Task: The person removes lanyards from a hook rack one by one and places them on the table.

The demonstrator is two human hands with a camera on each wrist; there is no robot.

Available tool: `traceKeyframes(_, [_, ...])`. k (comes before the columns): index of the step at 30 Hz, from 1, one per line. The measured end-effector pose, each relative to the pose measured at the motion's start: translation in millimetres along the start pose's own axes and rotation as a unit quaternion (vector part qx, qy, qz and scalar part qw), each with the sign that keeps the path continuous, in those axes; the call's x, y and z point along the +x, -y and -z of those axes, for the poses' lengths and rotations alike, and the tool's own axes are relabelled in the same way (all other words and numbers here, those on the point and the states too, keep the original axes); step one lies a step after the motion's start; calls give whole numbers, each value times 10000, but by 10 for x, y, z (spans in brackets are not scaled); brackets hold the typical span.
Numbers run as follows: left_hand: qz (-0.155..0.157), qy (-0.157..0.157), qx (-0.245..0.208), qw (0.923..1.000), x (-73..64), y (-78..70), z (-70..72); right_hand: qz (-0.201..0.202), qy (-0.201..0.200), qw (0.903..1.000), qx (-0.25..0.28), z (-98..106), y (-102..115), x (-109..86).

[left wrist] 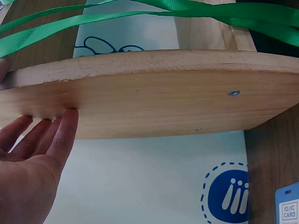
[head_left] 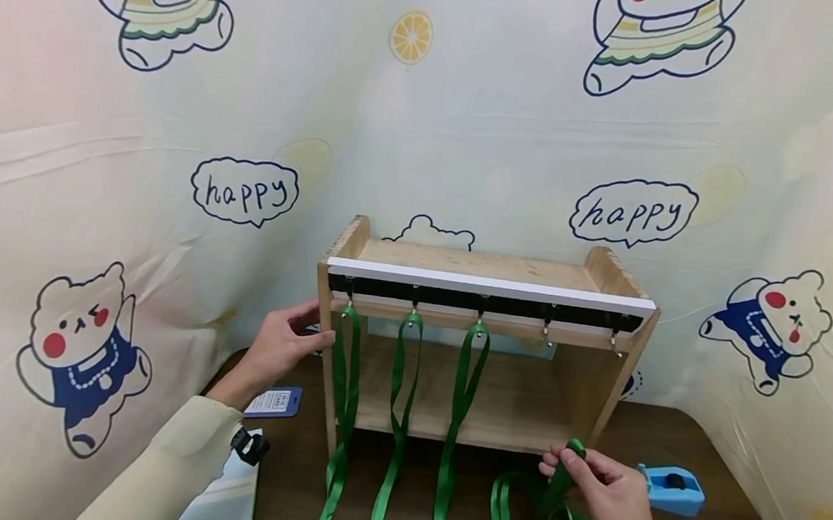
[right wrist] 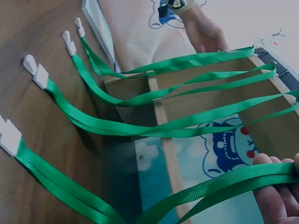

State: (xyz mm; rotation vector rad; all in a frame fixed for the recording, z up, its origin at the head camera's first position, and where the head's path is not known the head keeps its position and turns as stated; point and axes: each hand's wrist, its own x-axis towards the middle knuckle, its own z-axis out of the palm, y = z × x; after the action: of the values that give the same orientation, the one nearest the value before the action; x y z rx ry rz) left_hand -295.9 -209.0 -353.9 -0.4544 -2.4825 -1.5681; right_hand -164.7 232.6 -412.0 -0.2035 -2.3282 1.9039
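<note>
Currently noted L hand (head_left: pixel 275 354) at approx. 9 o'clock of wooden rack (head_left: pixel 476 263), gripping side panel betw. thumb at front edge & near-straight fingers on outer face. Found R hand (head_left: pixel 616 488) at approx. 4 o'clock of rack, w/ fingers bent in, pinching one green lanyard (head_left: pixel 558 487). Also recorded three hung lanyards (head_left: pixel 445 480) on hooks (head_left: pixel 415 298) betw. approx. 10 & 12 o'clock, blue item (head_left: pixel 675 490) just beside R hand at 3 o'clock, & blue ID card (head_left: pixel 275 402) near rack's 8 o'clock.
</note>
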Motion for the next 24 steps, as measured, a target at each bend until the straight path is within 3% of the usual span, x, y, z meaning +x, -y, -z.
traceKeyframes(10, [-42,7,-2,10000,5,4,3,-436,-13,9984,-371,-72,-157,-79])
traceKeyframes(18, [-6,19,48,10000,1,-2,8,-522,833,9944,391,-81,-282,-134])
traceKeyframes(24, [26,13,101,9999,-1,0,7,-792,1126,9903,212,-145,-367,-175])
